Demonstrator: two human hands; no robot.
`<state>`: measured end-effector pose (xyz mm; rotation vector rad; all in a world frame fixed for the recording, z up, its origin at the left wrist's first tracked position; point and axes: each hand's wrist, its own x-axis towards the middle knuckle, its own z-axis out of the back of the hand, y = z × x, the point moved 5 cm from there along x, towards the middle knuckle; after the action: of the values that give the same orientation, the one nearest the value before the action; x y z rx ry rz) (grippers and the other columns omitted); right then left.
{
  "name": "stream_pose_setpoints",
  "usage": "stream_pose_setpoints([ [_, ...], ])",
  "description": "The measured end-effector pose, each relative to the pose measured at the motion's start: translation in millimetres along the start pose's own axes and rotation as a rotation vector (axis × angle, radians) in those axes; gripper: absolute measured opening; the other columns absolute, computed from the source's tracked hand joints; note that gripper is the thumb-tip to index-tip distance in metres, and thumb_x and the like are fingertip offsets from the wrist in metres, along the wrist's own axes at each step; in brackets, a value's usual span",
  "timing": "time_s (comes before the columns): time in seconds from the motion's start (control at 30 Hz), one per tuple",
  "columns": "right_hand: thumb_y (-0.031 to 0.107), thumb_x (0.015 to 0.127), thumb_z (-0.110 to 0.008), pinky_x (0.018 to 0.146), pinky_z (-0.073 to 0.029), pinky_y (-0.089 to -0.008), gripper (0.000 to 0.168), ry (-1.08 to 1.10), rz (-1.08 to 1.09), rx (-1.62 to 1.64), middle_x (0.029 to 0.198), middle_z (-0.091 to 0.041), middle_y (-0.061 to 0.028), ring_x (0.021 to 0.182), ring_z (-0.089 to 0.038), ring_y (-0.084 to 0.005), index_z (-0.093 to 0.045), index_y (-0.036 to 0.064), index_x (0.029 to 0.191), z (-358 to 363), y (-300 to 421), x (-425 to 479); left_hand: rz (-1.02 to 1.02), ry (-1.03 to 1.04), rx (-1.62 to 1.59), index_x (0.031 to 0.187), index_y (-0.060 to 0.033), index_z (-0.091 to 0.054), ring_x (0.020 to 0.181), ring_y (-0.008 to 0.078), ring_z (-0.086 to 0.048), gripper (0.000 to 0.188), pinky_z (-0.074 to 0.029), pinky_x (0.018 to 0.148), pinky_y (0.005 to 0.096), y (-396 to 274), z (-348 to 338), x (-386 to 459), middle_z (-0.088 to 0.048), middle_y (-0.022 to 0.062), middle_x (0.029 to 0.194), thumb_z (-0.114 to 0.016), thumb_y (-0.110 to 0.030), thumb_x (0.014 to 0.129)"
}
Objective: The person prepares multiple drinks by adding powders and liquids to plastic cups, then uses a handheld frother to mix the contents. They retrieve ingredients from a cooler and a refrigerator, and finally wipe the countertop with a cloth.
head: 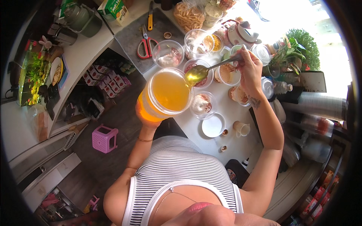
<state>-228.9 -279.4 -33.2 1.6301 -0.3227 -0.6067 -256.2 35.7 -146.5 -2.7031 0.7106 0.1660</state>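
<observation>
My left hand (148,122) holds up a clear jar of amber liquid (169,91), partly hidden behind it. In my right hand (249,66) is a metal spoon (198,74) by the end of its handle. The spoon's bowl carries yellow liquid and sits at the jar's right rim. Below and around the spoon stand several clear plastic cups. One cup (203,104) holds something white and creamy with red-brown bits, and another cup (168,55) has similar contents. Under the spoon is a cup with reddish contents (201,82). A white round lid (213,125) lies on the counter.
Red-handled scissors (146,45) and a yellow-handled knife (150,21) lie on a grey mat (128,26). A small measuring cup (241,128) stands near the lid. Stacked plastic cups (319,106) lie at the right. A pink stool (104,139) is on the floor.
</observation>
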Motion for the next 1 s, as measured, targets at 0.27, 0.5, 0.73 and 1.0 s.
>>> stream_pose_setpoints([
  [0.27,0.02,0.097,-0.049,0.054,-0.042,-0.0199,0.024,0.017,0.257,-0.144,0.076,-0.064,-0.0064,0.057,-0.052,-0.0066,-0.06,-0.001,0.09,-6,-12,-16,0.013,0.03,0.012,0.14,-0.0173,-0.034,0.133,0.0307,-0.032,0.066,-0.027,0.108,0.051,1,4,-3,-0.035,0.0089,0.144,-0.038,-0.056,0.088],
  [0.5,0.015,0.098,-0.042,0.057,-0.046,-0.0239,0.022,0.327,0.764,-0.077,0.082,-0.064,-0.0112,0.062,-0.054,-0.0119,-0.054,-0.003,0.094,-24,42,-43,-0.04,-0.055,0.034,0.139,-0.0102,-0.036,0.131,0.0295,-0.037,0.069,-0.031,0.107,0.0473,0,10,-5,-0.039,0.0112,0.141,-0.035,-0.057,0.088],
  [0.73,0.028,0.098,-0.045,0.058,-0.048,-0.0248,0.03,0.826,0.455,0.196,0.083,-0.064,-0.0118,0.064,-0.057,-0.012,-0.051,0.0,0.089,-86,35,-29,0.017,0.1,-0.118,0.138,-0.0101,-0.038,0.131,0.0293,-0.037,0.067,-0.03,0.108,0.0467,2,4,-5,-0.041,0.0113,0.141,-0.039,-0.055,0.088],
  [1.0,0.034,0.097,-0.046,0.056,-0.043,-0.0216,0.033,0.977,0.239,-0.019,0.075,-0.061,-0.0078,0.06,-0.051,-0.0094,-0.049,0.004,0.084,-105,20,-20,-0.024,0.04,0.178,0.139,-0.01,-0.036,0.132,0.0314,-0.034,0.071,-0.027,0.109,0.0485,-1,-7,-6,-0.037,0.0125,0.143,-0.042,-0.056,0.086],
])
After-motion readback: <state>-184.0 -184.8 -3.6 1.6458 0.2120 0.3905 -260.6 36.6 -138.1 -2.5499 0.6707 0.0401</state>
